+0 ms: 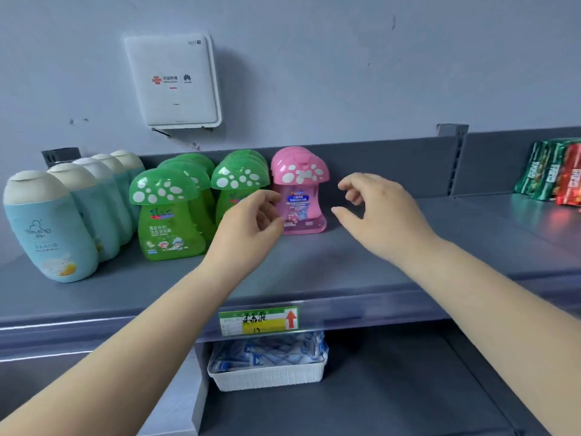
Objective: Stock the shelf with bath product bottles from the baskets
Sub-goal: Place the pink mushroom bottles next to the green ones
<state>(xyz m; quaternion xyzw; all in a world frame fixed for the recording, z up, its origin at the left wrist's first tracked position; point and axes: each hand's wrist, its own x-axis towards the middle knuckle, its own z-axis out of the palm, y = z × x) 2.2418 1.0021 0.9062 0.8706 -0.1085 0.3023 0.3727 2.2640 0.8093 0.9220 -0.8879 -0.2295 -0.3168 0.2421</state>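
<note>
While the pink bottles (300,196) stand upright at frame centre on the shelf (361,262), right of the green bottles (169,215), my left hand (251,221) and right hand (380,212) hover on either side, fingers loosely curled, holding nothing.

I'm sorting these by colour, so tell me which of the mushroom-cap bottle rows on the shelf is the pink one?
The rightmost row, the pink mushroom-cap bottles, between both hands. The two rows to its left are green mushroom-cap bottles.
</note>
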